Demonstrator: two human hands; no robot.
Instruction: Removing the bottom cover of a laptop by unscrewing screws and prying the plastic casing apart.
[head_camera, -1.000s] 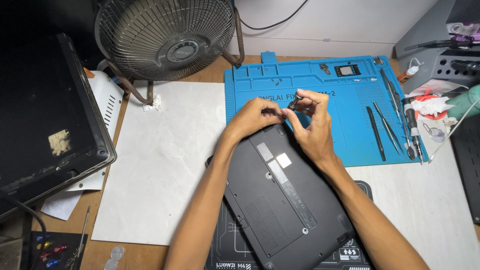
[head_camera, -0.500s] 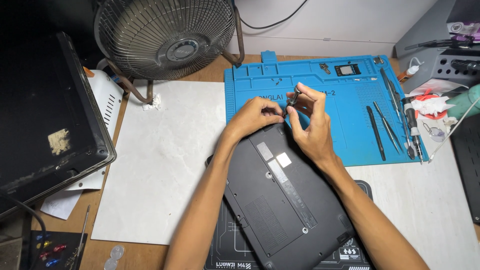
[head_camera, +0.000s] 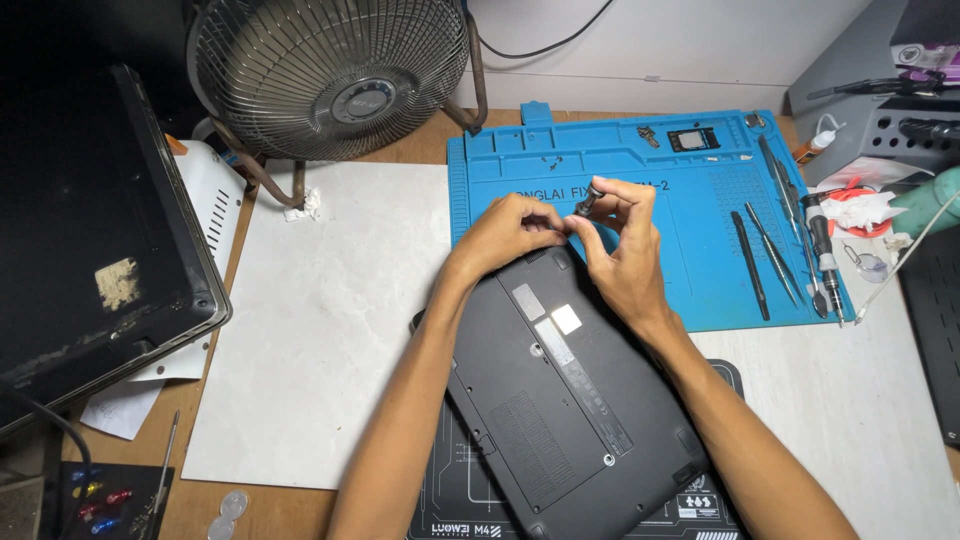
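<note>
The laptop (head_camera: 565, 400) lies upside down, base panel facing up, set at an angle on a dark mat (head_camera: 720, 510). All positions below are given relative to the laptop.

At its far corner, both hands meet. The left hand (head_camera: 510, 232) rests curled at that corner, fingertips pinched toward the right hand; whether it grips anything cannot be determined. The right hand (head_camera: 620, 250) is closed around a small screwdriver (head_camera: 588, 197), held between thumb and fingers, its dark handle end pointing up and away from the laptop. The tip is hidden by the fingers.

Beyond the far corner, a blue work mat (head_camera: 690, 270) lies partly under the hands. On the mat, to the right of the laptop, several slim tools (head_camera: 775, 250) lie side by side.

To the left of the laptop lies a white sheet (head_camera: 310, 350). Further left stands a dark screen panel (head_camera: 90, 250), tilted. Beyond the sheet, well apart from the laptop, stands a round fan (head_camera: 330, 75).
</note>
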